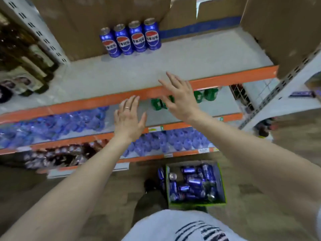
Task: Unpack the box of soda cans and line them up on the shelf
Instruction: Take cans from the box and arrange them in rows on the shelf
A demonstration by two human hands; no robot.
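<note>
So right now both your hands are empty and hanging out in front of the shelf (156,66) edge, while the cans you need next are way back down behind them. The box (224,185) sits on the floor at about 6 o'clock from your fingers, close to your feet, well apart from either hand. Your right hand (180,100) is the one on the box's side, so I'd guess it has the shorter trip down; the left hand (127,119) (the one with the ring) sits a bit lower and further to the 9 o'clock side. Fingers on both are spread apart and relaxed, gripping nothing. The loose cans (192,183) in the box are blue and shiny, piled every which way, most lying on their sides with long axes pointing all over, a couple showing silver ends, so you'll probably have to pick one that lies across your grip and stand it up on the way. One can looks like it's lying outside the box against its 9 o'clock wall, hard to tell through the blur. Up at 12 o'clock, the row of four cans (130,39) stands upright at the back of the shelf, touching side by side, labels facing you, with bare shelf to its 3 o'clock for the next ones.
</note>
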